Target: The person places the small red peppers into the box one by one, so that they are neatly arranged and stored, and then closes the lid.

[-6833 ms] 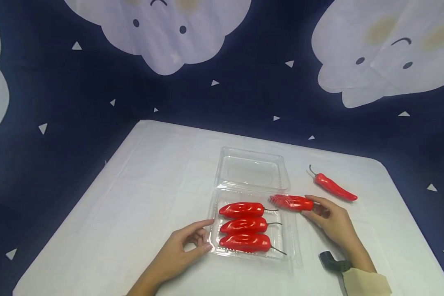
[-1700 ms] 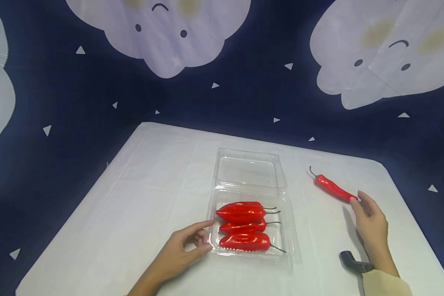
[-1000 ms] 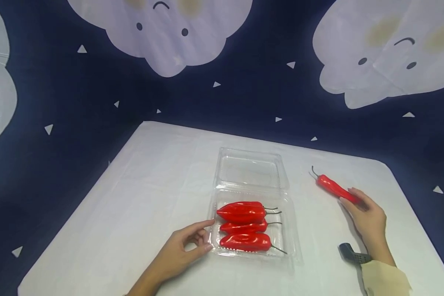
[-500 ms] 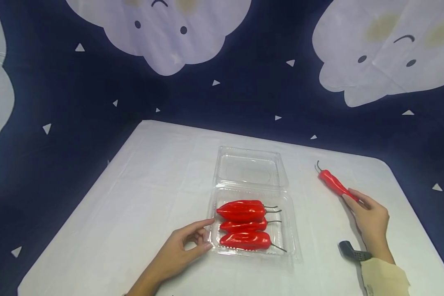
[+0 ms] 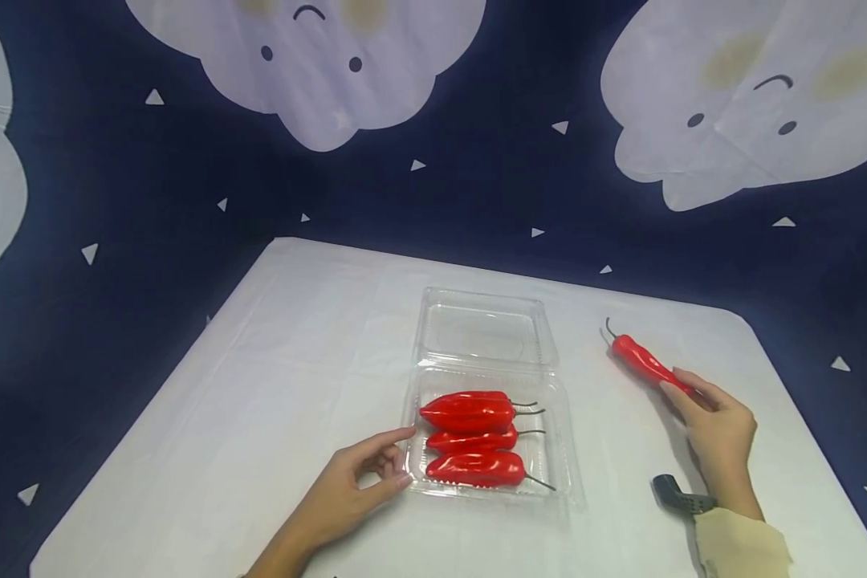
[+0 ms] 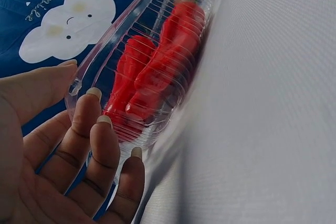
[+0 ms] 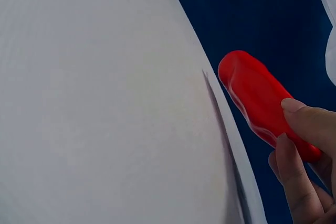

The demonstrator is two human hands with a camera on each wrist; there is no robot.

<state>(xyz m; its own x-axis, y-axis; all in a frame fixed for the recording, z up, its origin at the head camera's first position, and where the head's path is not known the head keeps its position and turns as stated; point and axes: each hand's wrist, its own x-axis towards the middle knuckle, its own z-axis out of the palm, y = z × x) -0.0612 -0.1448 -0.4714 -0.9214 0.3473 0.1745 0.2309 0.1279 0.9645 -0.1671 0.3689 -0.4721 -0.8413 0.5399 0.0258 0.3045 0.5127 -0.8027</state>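
In the head view my right hand (image 5: 718,425) pinches a red chili pepper (image 5: 639,357) by its tip end, the stem pointing away to the back left. The right wrist view shows thumb and fingertips on this pepper (image 7: 252,90), off the table surface. At the table's middle lies a clear plastic clamshell container (image 5: 565,449), its lid (image 5: 484,331) folded back. Several red chili peppers (image 5: 477,470) lie in the base, stems to the right, one resting on others at the back. My left hand (image 5: 347,490) holds the container's left edge between thumb and fingers.
A white table (image 5: 260,385) bears everything, its back edge close to a dark blue cloth (image 5: 491,201) printed with clouds and triangles. A black wrist device (image 5: 679,494) sticks out from the right wrist beside a beige sleeve (image 5: 740,542).
A chili pepper went from my right hand into the container. The right hand then moved right, pinched the loose pepper and shifted it slightly. The left hand has stayed at the container's edge.
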